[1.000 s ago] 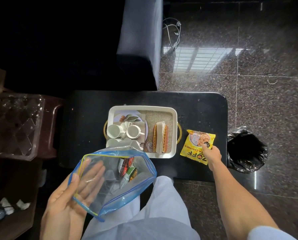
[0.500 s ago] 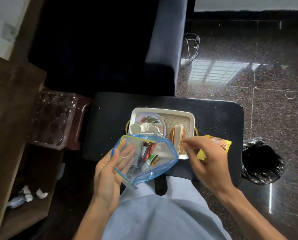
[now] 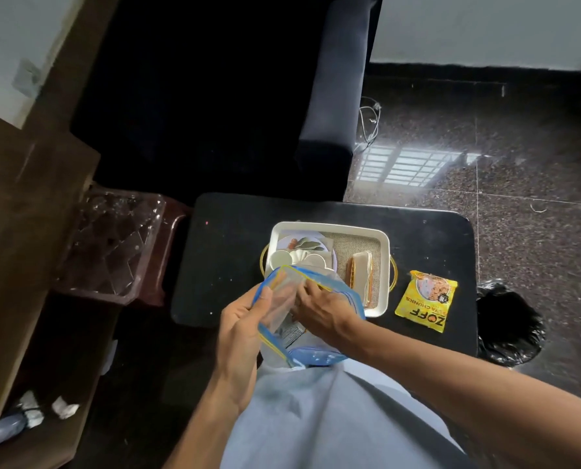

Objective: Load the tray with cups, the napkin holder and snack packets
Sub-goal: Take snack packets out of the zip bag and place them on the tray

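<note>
A white tray (image 3: pixel 385 262) sits on the black table (image 3: pixel 228 258). In it are white cups (image 3: pixel 280 258) on the left and a wooden napkin holder (image 3: pixel 361 275) on the right. A yellow snack packet (image 3: pixel 426 301) lies on the table right of the tray. My left hand (image 3: pixel 240 328) holds a clear zip bag (image 3: pixel 316 355) with blue edges over my lap. My right hand (image 3: pixel 319 308) reaches into the bag's mouth; its fingertips are hidden inside, among small packets.
A dark sofa (image 3: pixel 329 96) stands behind the table. A clear plastic container (image 3: pixel 109 242) rests on a brown stool at the left. A black bin bag (image 3: pixel 508 326) sits on the floor right of the table. A wooden shelf (image 3: pixel 18 231) lines the left side.
My right hand let go of the yellow packet, leaving it on the table, and moved left into the zip bag. The view tilted up and shifted.
</note>
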Motion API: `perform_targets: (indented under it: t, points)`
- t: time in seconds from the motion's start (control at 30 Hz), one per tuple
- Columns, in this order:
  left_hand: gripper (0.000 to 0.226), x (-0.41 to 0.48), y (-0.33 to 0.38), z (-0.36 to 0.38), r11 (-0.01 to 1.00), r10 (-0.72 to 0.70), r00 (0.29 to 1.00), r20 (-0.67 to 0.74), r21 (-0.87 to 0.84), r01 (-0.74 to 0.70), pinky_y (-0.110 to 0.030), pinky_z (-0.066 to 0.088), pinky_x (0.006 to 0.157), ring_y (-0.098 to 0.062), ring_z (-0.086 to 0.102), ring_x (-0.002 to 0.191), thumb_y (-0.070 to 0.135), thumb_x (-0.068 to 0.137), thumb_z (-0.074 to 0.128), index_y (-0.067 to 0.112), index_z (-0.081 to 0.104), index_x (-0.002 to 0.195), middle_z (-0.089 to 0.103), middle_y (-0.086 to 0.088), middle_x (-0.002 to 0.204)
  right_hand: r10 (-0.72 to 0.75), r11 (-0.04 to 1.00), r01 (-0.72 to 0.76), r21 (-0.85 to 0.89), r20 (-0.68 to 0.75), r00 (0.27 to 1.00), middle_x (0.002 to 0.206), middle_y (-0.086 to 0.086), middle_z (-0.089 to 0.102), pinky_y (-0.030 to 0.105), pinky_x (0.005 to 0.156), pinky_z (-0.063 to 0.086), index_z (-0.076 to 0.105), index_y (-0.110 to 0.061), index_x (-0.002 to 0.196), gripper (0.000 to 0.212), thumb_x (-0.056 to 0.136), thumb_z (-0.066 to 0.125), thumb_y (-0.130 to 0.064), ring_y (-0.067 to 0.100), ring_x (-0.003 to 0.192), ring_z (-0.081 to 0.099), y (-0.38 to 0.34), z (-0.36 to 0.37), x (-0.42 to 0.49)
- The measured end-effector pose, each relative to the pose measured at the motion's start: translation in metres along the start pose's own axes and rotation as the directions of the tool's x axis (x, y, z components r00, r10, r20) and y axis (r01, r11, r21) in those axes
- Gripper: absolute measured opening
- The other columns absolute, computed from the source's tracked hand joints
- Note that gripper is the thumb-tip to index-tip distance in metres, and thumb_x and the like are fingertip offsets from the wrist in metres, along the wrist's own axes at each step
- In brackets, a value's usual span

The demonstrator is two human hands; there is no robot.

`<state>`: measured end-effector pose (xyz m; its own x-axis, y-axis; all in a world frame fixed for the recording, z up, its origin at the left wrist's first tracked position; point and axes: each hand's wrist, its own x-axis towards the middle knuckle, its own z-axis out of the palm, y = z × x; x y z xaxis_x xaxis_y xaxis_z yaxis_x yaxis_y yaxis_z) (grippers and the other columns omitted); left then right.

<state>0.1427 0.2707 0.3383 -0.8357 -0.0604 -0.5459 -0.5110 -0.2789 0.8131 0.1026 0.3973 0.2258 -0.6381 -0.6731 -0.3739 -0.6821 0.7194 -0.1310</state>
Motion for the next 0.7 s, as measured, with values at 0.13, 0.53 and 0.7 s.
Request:
perform_targets:
  t: [0.13, 0.53, 0.7]
  points:
    - [0.031, 0.004, 0.004, -0.019, 0.999, -0.030, 1.000, -0.004, 0.020, 0.030, -0.033, 0.053, 0.104, -0.021, 0.071, 0.116, 0.028, 0.095, 0.055, 0.016, 0.077, 0.113, 0.077, -0.009, 0.117, 0.068, 0.993, -0.068, 0.102, 0.003, 0.998, 0.125, 0.015, 0.055, 0.041, 0.094, 0.052, 0.045, -0.002, 0.138, 0.036, 0.104, 0.033, -0.004, 0.029, 0.113, 0.055, -0.014, -0.001, 0.012]
    - [0.030, 0.023, 0.005, -0.061, 0.994, -0.072, 0.994, 0.080, 0.089, 0.065, -0.016, 0.057, 0.081, -0.015, 0.071, 0.114, 0.016, 0.106, 0.047, 0.008, 0.070, 0.124, 0.077, -0.007, 0.117, 0.128, 0.988, -0.137, 0.065, 0.129, 0.983, 0.104, 0.012, 0.070, 0.041, 0.084, 0.047, 0.069, -0.010, 0.105, 0.025, 0.100, 0.046, -0.014, 0.032, 0.102, 0.060, -0.057, -0.057, 0.022]
    - [0.030, 0.028, 0.001, -0.071, 0.982, -0.090, 0.994, 0.064, 0.174, 0.078, -0.032, 0.060, 0.090, -0.020, 0.072, 0.108, 0.018, 0.105, 0.048, 0.010, 0.072, 0.120, 0.077, -0.009, 0.114, 0.181, 0.961, -0.173, 0.217, -0.018, 0.983, 0.097, 0.003, 0.069, 0.036, 0.064, 0.042, 0.061, -0.020, 0.115, 0.032, 0.085, 0.053, -0.013, 0.029, 0.094, 0.062, -0.061, -0.081, -0.008]
